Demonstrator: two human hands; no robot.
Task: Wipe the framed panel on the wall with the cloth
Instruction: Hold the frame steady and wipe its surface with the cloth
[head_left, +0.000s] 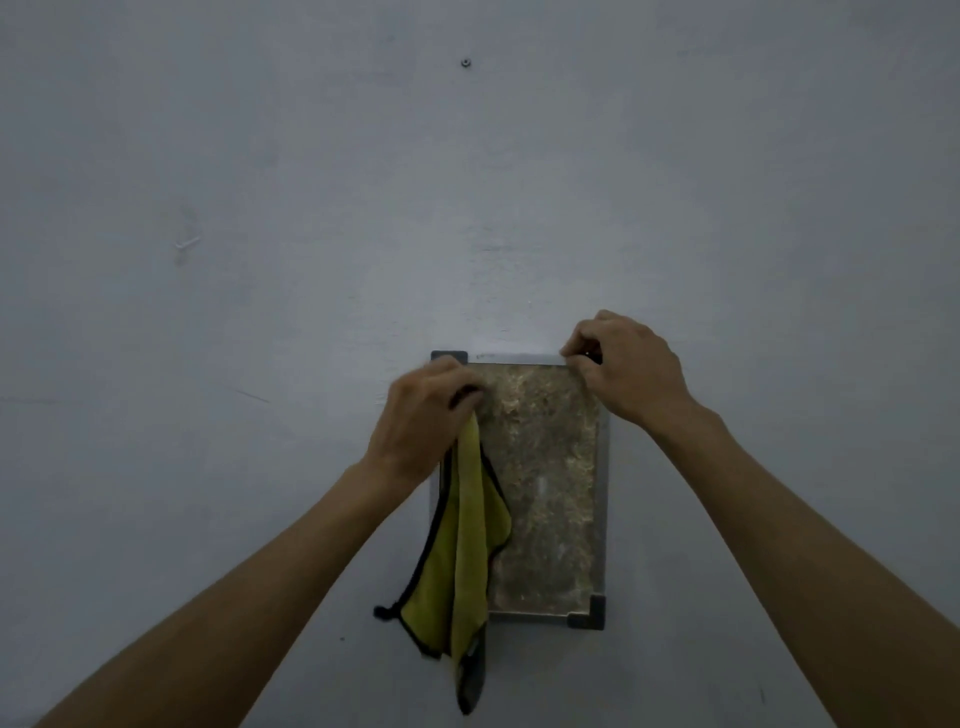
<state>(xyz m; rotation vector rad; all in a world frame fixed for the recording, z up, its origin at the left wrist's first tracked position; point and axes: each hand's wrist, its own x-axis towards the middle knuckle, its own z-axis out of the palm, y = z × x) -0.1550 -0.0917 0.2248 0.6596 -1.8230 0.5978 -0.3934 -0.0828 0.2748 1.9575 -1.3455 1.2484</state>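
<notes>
wall (260, 208) fills nearly the whole view, grey-blue and bare except for a small screw or plug (465, 63) high up, well apart from everything else. framed panel (545, 493) sits low centre, flat against the wall, mottled brown-gold face w/ thin grey frame and dark corner pieces.

your right hand (623, 369) is pinched on the panel's top right corner, fingers curled over the frame edge. your left hand (426, 415) is clenched on the cloth (462, 545) at the top left corner, knuckles against the frame. cloth is yellow w/ dark trim and hangs loose down the panel's left side, past the bottom edge.

risks, imo: can't see how the panel is fixed, so if you tug at that top edge it could lift off or tilt. most of the cloth is dangling, not bunched, so a wipe now would drag only a thin strip across the face and leave streaks. loose tail could snag on the bottom right corner piece (589, 613) or slip out of your grip mid stroke.
</notes>
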